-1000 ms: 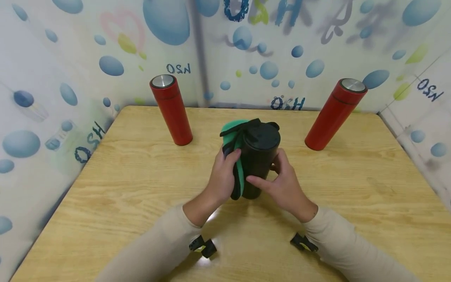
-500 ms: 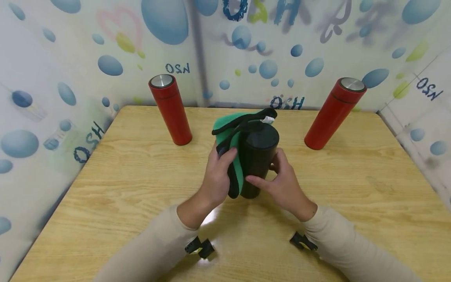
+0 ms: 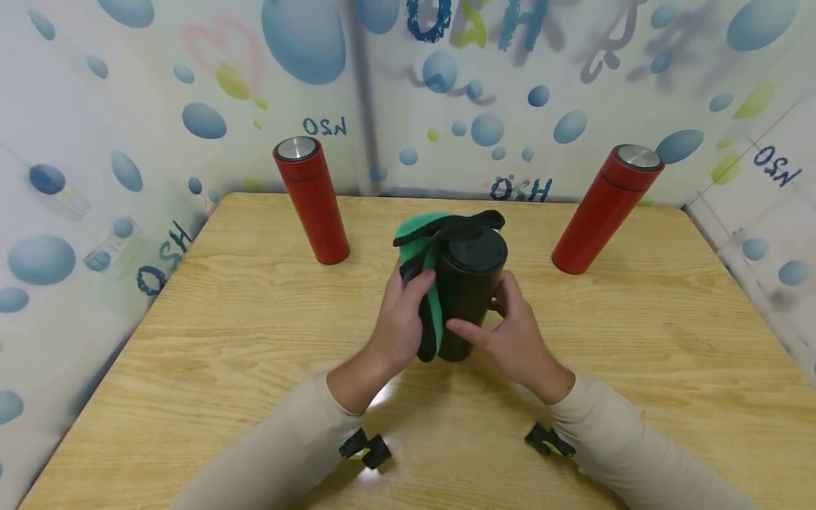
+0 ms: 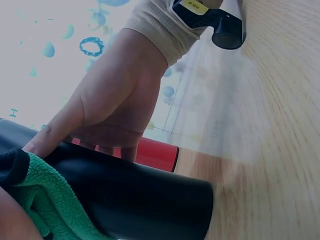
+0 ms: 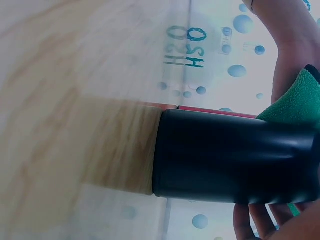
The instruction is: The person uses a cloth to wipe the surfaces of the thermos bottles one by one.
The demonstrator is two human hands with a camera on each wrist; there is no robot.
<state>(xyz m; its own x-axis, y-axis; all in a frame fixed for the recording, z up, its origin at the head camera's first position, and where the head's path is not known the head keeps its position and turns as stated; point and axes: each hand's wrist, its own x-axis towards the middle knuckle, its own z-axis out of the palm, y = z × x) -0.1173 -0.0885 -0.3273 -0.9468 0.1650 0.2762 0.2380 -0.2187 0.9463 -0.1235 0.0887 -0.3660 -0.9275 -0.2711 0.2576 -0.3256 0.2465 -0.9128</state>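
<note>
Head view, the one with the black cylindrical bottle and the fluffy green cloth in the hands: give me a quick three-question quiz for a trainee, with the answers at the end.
1. True or false: the left hand holds the fluffy green cloth against the black cylindrical bottle.

2. What colour is the round top of the red cylindrical bottle on the person's left?
A. Blue
B. Silver
C. Green

3. Fill in the blank: the black bottle is gripped, with no cloth in between, by the person's ____ hand.

Key
1. True
2. B, silver
3. Right: the right hand
</note>
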